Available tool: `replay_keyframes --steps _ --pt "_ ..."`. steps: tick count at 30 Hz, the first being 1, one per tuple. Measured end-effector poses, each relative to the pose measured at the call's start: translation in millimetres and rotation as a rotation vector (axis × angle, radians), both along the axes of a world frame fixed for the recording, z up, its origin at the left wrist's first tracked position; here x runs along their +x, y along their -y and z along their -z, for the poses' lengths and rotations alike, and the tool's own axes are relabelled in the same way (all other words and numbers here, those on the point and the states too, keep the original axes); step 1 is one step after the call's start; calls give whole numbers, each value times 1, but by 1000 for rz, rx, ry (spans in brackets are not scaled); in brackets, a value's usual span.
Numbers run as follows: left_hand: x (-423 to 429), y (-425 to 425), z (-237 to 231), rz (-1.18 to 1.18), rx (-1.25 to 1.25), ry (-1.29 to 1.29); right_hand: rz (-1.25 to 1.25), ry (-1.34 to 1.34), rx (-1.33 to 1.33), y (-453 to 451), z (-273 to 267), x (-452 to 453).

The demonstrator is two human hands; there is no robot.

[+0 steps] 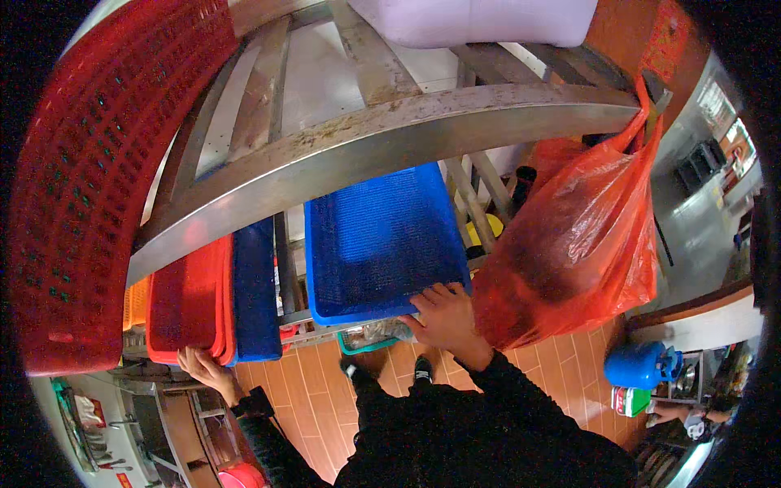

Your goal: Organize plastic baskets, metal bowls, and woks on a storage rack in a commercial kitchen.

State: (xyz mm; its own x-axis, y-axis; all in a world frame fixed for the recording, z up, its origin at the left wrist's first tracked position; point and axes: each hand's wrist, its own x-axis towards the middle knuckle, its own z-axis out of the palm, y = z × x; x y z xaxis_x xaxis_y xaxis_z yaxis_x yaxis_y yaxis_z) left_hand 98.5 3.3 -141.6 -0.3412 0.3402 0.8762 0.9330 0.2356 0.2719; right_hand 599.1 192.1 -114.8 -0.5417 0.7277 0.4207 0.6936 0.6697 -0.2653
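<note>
My right hand [448,317] grips the near right corner of a blue plastic basket [378,244], fingers over the rim and thumb below it. The basket has a fine mesh bottom and rests on the lower shelf of a metal rack. My left hand [204,369] has its fingers over the near rim of a red plastic basket [189,299]. That basket appears stacked with others, and a dark blue basket [256,293] stands directly beside it. Both baskets pass under the front bar of the upper shelf [390,131], which hides their far ends.
A large red perforated basket [91,201] juts out at upper left. A filled red plastic bag [567,244] hangs from the rack's right end. Overhead sits a pale purple container [482,21]. A teal basket [351,341] lies lower down. A blue gas cylinder [634,364] stands at right.
</note>
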Motion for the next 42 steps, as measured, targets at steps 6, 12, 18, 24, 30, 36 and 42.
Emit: replay_keyframes --steps 6,12,18,24,30,36,42 --pt "1 -6 10 -50 118 28 -13 -30 39 -2 -3 1" --pt "-1 -5 9 -2 20 5 18 -37 8 -3 3 -1" --pt "10 -22 5 -33 194 -120 72 -33 -58 5 -11 -12" --pt "29 -24 -10 -15 95 -8 103 -26 -41 9 -38 -23" --pt "35 -15 -28 -13 -82 40 179 -330 208 -11 -64 -14" --pt "142 -24 -87 215 57 37 506 -860 330 -18 -54 13" --pt "270 -102 -96 761 -592 93 576 -829 363 -13 -44 25"
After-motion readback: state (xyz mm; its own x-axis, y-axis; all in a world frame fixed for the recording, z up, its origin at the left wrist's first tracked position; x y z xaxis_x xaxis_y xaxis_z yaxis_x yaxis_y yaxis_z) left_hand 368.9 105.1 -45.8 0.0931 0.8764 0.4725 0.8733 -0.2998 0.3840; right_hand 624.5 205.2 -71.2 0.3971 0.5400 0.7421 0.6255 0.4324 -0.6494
